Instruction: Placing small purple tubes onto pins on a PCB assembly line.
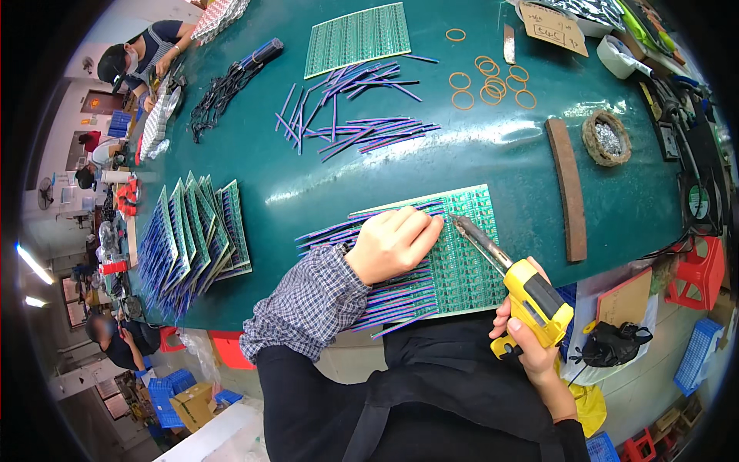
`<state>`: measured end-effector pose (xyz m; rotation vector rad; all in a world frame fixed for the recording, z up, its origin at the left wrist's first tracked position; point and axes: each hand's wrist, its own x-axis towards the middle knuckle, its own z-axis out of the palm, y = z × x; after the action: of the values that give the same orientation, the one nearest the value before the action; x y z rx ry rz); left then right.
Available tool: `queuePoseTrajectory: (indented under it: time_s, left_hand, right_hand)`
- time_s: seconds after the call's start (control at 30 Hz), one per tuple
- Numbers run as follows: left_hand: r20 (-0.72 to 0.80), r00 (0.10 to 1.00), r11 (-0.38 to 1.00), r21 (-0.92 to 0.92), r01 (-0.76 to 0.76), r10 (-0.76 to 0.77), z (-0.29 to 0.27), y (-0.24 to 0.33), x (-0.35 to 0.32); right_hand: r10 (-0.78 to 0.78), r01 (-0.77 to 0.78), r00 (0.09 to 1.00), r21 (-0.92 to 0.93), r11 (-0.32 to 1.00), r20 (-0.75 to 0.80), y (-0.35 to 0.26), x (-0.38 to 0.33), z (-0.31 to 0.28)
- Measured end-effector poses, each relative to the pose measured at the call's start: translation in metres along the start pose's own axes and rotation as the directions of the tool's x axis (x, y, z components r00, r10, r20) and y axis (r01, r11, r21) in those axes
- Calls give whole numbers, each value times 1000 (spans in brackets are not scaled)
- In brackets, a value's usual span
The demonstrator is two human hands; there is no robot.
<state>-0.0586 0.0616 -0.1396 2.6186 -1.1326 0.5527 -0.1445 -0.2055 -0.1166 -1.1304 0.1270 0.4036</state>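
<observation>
A green circuit board panel (471, 266) lies near the table's front edge, with rows of purple-blue wires (396, 302) sticking out to its left. My left hand (394, 242) rests over these wires, its thumb and fingers pinched on a wire end that they mostly hide. In my right hand (531, 331) is a yellow soldering gun (536, 299), gripped by its handle. Its metal tip points up and left, close to my left fingertips, over the panel. Whether the tip touches a joint is too small to tell.
Wired panels (202, 231) stand stacked at the left. Loose wires (362, 115), a bare panel (359, 40) and black cables (231, 88) lie farther back. Rubber bands (493, 81), a brown bar (566, 189) and a round tin (606, 138) are to the right. A co-worker (146, 58) sits at far left.
</observation>
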Motion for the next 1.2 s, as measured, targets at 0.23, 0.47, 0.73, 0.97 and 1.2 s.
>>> queuePoseTrajectory:
  time_s: [0.23, 0.47, 0.73, 0.97, 1.2]
  left_hand:
    - [-26, 1000, 999, -30, 15, -16, 4, -2, 1]
    - [-64, 997, 992, -124, 34, -42, 9, -10, -1]
    - [-88, 992, 987, -147, 72, -86, 9, -9, 1]
    - [-80, 992, 984, -157, 81, -94, 9, -9, 2]
    - [-75, 993, 984, -157, 82, -95, 9, -8, 2]
  right_hand:
    - [32, -33, 999, -48, 998, -20, -1, 0, 1]
    - [65, -64, 998, -99, 993, 8, -6, -1, 3]
    - [16, -15, 1000, -63, 998, 13, -4, 0, 3]
    - [79, -78, 997, -199, 977, -7, -7, -1, 5]
    - [34, -35, 999, -140, 989, -4, -9, 0, 4]
